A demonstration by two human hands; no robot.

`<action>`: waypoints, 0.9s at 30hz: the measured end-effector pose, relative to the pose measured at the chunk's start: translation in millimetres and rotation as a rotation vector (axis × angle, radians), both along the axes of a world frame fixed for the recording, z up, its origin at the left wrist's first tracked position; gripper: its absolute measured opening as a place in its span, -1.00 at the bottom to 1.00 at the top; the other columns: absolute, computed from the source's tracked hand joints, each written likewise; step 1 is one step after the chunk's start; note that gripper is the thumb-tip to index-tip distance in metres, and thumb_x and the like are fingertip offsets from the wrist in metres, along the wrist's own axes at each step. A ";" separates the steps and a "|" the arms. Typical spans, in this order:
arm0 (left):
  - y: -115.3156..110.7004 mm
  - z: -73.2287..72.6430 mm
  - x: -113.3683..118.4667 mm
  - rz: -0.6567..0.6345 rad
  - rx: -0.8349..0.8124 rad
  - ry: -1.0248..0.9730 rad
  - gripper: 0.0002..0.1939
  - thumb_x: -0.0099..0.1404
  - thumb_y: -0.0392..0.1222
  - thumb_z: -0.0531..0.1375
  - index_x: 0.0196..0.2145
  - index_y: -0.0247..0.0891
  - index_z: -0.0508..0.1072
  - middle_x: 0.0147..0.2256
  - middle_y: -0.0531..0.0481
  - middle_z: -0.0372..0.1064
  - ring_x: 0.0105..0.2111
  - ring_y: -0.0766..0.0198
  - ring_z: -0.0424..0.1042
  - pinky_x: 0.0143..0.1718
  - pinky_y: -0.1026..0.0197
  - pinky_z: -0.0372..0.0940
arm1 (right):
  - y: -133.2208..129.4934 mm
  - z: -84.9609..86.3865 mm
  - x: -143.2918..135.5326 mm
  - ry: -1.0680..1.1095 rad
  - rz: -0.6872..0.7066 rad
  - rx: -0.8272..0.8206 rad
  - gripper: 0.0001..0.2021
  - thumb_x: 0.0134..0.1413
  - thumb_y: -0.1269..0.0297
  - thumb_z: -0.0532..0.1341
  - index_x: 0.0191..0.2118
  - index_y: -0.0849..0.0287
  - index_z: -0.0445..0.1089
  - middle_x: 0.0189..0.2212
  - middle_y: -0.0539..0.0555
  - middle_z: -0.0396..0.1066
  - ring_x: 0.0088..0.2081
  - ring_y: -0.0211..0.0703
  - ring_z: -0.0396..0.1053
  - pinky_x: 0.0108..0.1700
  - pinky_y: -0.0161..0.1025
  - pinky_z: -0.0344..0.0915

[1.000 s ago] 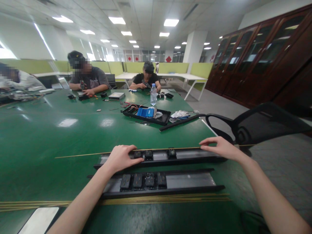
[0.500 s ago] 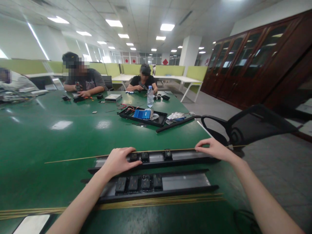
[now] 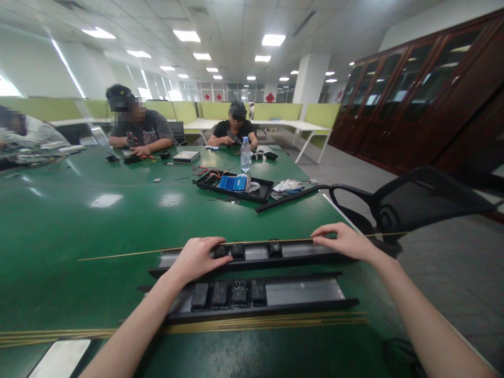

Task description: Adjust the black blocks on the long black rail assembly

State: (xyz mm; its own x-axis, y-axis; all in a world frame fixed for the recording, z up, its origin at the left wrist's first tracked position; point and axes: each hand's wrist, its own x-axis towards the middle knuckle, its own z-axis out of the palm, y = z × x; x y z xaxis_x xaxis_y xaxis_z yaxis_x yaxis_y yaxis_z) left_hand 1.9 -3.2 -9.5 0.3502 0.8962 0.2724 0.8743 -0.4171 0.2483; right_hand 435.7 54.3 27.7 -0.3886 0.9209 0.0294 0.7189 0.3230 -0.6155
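Observation:
My left hand [image 3: 202, 257] rests over the left part of the rear black channel [image 3: 297, 257], fingers along its far side and thumb on the near side, around a small black block. Several black socket-like blocks [image 3: 238, 251] sit in this channel. A thin brass-coloured rod [image 3: 129, 255] lies lengthwise along the far edge, passing my left fingers and sticking out beyond both ends. My right hand [image 3: 340, 241] pinches the rod near the channel's right end. Closer to me, a second black channel [image 3: 303, 291] holds several black socket blocks [image 3: 239, 294] side by side.
More brass-coloured rods [image 3: 268, 323] lie along the table's near side, beside a phone-like slab [image 3: 61, 358]. Farther back are a black tray [image 3: 258, 194], a water bottle [image 3: 245, 155], gloves [image 3: 287, 188] and a black bar [image 3: 291, 198]. An office chair [image 3: 425, 202] stands right. Other people work across the table.
The whole view has shifted slightly to the right. My hands, the rod and the channels keep nearly the same places relative to one another.

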 end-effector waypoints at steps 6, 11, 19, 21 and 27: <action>1.2 -0.3 -0.8 -0.015 -0.020 -0.021 -0.53 0.28 0.22 0.23 -0.05 -0.17 0.57 -0.13 -0.09 0.61 -0.19 0.08 0.59 -0.15 0.19 0.39 | -6.6 -5.5 -26.2 0.062 0.027 0.122 -0.59 0.18 0.06 0.21 0.09 0.07 0.50 -0.13 0.11 0.59 -0.08 0.03 0.50 -0.10 -0.11 0.42; 2.4 -2.3 -1.4 -0.003 -0.024 -0.002 -0.50 0.28 0.24 0.23 -0.04 -0.19 0.56 -0.11 -0.10 0.60 -0.16 0.06 0.59 -0.13 0.18 0.40 | -11.3 -19.5 -49.0 0.025 0.154 0.266 -0.68 0.28 0.15 0.16 0.06 0.02 0.51 -0.15 0.10 0.58 -0.14 -0.04 0.49 -0.09 -0.11 0.40; 4.6 -2.8 -1.3 -0.009 -0.047 -0.026 -0.51 0.26 0.22 0.27 -0.03 -0.17 0.57 -0.07 -0.10 0.59 -0.13 0.04 0.58 -0.10 0.18 0.40 | -11.4 -31.8 -60.6 -0.006 0.188 0.384 -0.78 0.30 0.21 0.15 -0.12 0.01 0.56 -0.18 0.08 0.58 -0.15 -0.03 0.48 -0.04 -0.05 0.36; 5.0 -3.2 -1.5 -0.017 -0.057 -0.026 -0.51 0.26 0.21 0.27 -0.02 -0.17 0.57 -0.08 -0.10 0.59 -0.14 0.04 0.58 -0.10 0.18 0.40 | -12.7 -30.5 -62.5 -0.011 0.184 0.395 -0.79 0.31 0.22 0.15 -0.12 0.02 0.56 -0.19 0.07 0.58 -0.16 -0.04 0.48 -0.04 -0.05 0.35; 6.0 -4.3 -0.8 -0.021 -0.064 -0.003 -0.51 0.27 0.20 0.27 -0.02 -0.20 0.56 -0.10 -0.11 0.60 -0.14 0.03 0.59 -0.12 0.16 0.40 | -16.6 -30.7 -68.5 0.010 0.173 0.446 -0.80 0.31 0.22 0.17 -0.11 0.02 0.55 -0.19 0.07 0.59 -0.16 -0.03 0.47 -0.04 -0.04 0.34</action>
State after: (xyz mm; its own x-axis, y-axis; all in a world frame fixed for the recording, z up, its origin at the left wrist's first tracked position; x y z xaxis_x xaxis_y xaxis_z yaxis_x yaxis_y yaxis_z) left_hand 1.1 2.8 -13.8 0.3680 0.9045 0.2154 0.8650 -0.4180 0.2776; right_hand 367.1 37.7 -3.1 -0.5329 0.7391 0.4120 0.6259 0.6719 -0.3959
